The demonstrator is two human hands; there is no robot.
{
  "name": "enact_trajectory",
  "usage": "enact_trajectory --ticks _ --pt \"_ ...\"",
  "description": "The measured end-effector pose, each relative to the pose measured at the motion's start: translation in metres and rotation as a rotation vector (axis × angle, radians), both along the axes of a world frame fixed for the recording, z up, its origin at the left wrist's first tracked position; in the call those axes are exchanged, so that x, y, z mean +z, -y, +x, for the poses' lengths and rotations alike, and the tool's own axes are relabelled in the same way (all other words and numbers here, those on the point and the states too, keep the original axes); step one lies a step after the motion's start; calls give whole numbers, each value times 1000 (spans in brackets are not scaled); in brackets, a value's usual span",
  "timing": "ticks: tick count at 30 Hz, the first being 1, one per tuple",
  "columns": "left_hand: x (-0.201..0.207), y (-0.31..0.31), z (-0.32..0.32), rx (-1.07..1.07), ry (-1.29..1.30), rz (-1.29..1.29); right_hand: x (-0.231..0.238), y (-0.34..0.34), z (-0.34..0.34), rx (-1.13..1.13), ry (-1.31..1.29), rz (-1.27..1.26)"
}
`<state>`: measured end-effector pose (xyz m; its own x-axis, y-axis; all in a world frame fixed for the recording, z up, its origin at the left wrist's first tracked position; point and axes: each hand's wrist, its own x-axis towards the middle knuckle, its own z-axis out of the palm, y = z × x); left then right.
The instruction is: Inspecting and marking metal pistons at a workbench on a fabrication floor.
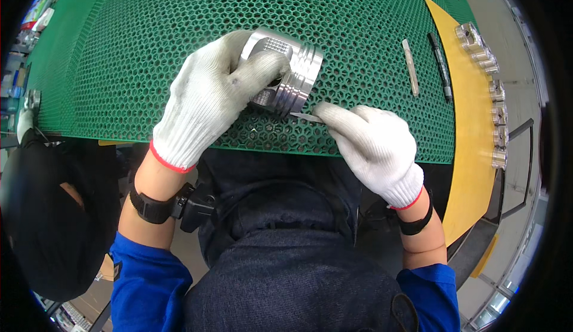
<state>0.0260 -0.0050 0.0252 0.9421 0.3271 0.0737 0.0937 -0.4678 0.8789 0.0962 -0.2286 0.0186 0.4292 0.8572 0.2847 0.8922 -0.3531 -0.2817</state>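
Observation:
A silvery engine piston (306, 72) lies tilted in my left hand (218, 87), which wears a white knit glove. The thumb presses across the piston's side near the pin hole, while the other fingers are hidden behind it. Ring grooves circle the piston's right end. My gloved right hand (373, 141) pinches a thin pale pointed tool (306, 117) between thumb and fingers. The tip of this tool is at the lower edge of the grooved end; I cannot tell whether it touches. Both hands are just above the green honeycomb mat (179, 9).
To the right lie a slim pale stick (410, 68) and a black marker (440, 66). Beyond them, several pistons (500, 120) line the far edge of a yellow board (471, 153). At far left, a co-worker's gloved hand (25, 122) is beside another piston (33, 99).

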Motion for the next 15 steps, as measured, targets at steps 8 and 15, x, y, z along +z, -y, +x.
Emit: enact_trajectory --ticks 8,15 --pt "1 -17 -10 0 50 -657 -2 16 18 -63 -212 248" --pt "11 -3 -52 357 272 -1597 -18 32 84 -402 149 13"
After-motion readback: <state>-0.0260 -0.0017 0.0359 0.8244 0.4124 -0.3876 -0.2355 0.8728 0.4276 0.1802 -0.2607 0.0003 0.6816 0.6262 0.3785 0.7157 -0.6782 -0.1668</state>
